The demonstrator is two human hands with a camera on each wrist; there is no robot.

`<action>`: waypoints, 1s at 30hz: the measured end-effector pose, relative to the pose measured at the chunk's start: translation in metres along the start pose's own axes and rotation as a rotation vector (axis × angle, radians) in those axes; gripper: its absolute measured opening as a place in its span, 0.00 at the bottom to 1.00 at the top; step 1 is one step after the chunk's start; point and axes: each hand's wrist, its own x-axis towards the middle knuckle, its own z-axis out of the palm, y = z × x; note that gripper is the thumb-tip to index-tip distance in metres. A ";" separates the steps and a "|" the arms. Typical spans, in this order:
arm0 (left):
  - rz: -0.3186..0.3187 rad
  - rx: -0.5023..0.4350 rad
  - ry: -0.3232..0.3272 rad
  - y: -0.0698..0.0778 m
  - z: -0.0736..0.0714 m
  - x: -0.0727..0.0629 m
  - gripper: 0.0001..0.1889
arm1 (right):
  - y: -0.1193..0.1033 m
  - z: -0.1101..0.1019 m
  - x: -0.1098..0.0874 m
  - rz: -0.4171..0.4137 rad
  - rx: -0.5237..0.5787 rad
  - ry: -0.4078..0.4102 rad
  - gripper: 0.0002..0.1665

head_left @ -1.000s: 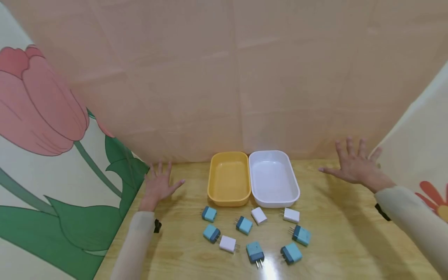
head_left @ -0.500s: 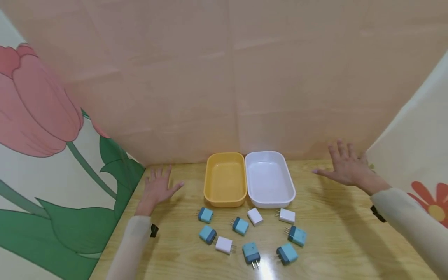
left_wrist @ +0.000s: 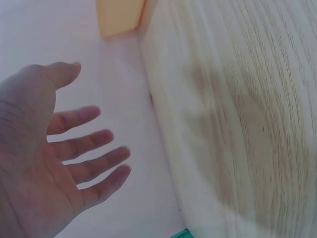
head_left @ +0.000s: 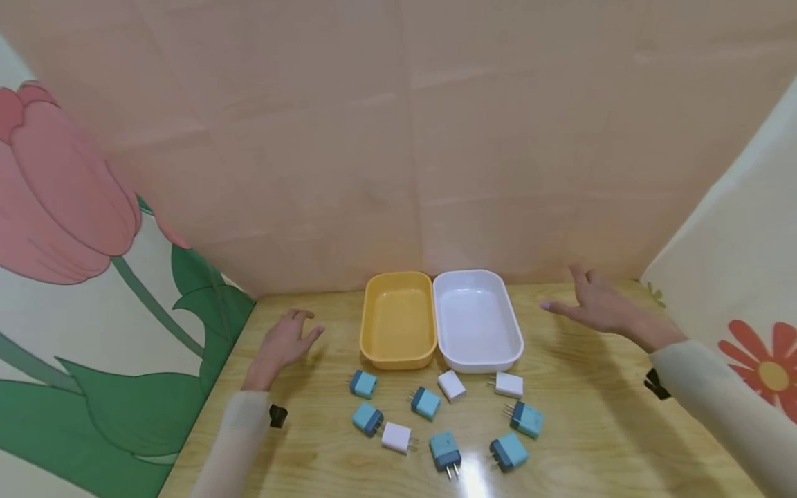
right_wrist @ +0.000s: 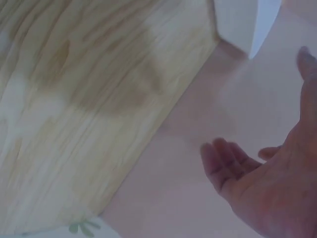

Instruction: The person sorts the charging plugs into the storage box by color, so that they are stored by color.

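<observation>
My left hand hovers over the left part of the wooden table, holding nothing; its fingers are loosely bent in the left wrist view. Over on the right, my right hand is also free of any object, thumb out and fingers partly bent. A yellow tray and a white tray stand side by side between the hands. In front of them lie three white plug chargers, one near the white tray. Several blue plug chargers, such as the one nearest the front, are scattered among them.
A plain pinkish-beige backdrop rises behind the trays at the back edge of the wooden table. Side panels with a tulip print and a red flower print flank the table.
Both hands had spread fingers earlier; now the fingers are bent and lower. The right hand has come slightly inward. The whole scene has shifted a little left in the head view.
</observation>
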 end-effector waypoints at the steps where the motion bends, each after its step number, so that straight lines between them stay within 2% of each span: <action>1: 0.001 -0.021 -0.002 0.001 0.000 0.000 0.29 | -0.002 0.002 0.001 -0.014 0.017 -0.007 0.73; 7: 0.021 -0.126 -0.032 0.005 0.006 -0.004 0.19 | -0.010 0.013 0.000 -0.072 0.088 -0.022 0.63; 14: 0.012 -0.296 -0.064 0.012 0.017 -0.011 0.12 | -0.016 0.018 0.001 -0.044 0.154 -0.031 0.52; 21: 0.018 -0.346 -0.099 0.017 0.030 -0.014 0.09 | -0.021 0.025 0.004 -0.031 0.290 -0.078 0.47; 30: -0.015 -0.428 -0.128 0.022 0.039 -0.021 0.07 | -0.025 0.035 0.005 -0.023 0.408 -0.114 0.44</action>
